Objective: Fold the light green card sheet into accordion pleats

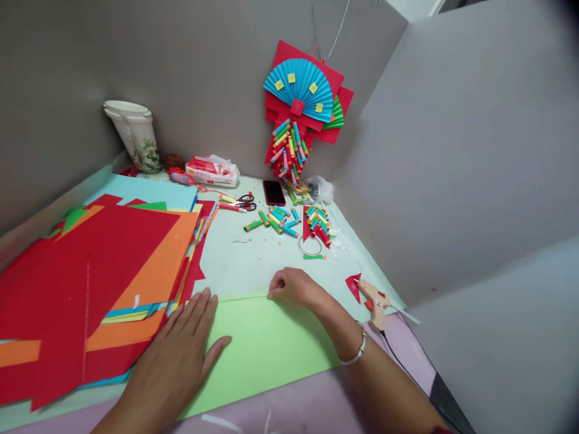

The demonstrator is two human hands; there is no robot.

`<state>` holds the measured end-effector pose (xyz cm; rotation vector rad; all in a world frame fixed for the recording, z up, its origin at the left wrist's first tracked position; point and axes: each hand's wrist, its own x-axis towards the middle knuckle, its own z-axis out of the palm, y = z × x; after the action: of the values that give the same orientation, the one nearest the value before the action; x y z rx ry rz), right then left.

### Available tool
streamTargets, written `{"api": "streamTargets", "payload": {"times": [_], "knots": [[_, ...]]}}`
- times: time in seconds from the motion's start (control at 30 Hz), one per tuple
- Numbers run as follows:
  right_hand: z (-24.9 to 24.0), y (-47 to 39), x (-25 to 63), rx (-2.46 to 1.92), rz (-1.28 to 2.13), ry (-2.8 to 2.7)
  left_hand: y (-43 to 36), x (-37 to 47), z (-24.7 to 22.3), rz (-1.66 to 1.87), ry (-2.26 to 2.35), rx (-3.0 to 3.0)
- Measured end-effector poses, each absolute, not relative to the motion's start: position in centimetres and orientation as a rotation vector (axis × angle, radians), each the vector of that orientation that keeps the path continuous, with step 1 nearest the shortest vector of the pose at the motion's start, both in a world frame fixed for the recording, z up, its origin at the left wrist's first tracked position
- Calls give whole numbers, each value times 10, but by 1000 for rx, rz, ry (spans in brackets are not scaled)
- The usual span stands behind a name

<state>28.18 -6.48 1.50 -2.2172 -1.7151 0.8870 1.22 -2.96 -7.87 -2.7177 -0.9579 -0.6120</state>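
Note:
A light green sheet of paper (271,343) lies at the front of the table, with a narrow folded strip along its far edge. My left hand (190,337) rests flat on the sheet's left side, fingers stretched out and thumb spread. At the far edge, right of the middle, my right hand (292,286) pinches the folded strip; the fingertips are partly hidden behind the hand. A silver bracelet (359,346) circles the right wrist. Beside my left hand is a stack of coloured paper (122,259), with red and orange sheets on top.
Rolled paper tubes (278,220), scissors (244,202), a phone (274,193) and a metal ring (310,246) lie farther back. A glue gun (375,301) sits at the right edge, its cord trailing down. Paper cups (136,135) and a red fan decoration (298,90) are near the grey walls.

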Motion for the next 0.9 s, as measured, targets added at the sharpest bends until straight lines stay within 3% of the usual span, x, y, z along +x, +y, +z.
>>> {"api": "streamTargets", "payload": {"times": [0.33, 0.9], "knots": [[41, -52, 272, -2350, 948, -1866, -26, 8, -82, -658, -941, -2741], [34, -60, 273, -2314, 959, -2017, -41, 5, -66, -450, -1063, -2877]]}}
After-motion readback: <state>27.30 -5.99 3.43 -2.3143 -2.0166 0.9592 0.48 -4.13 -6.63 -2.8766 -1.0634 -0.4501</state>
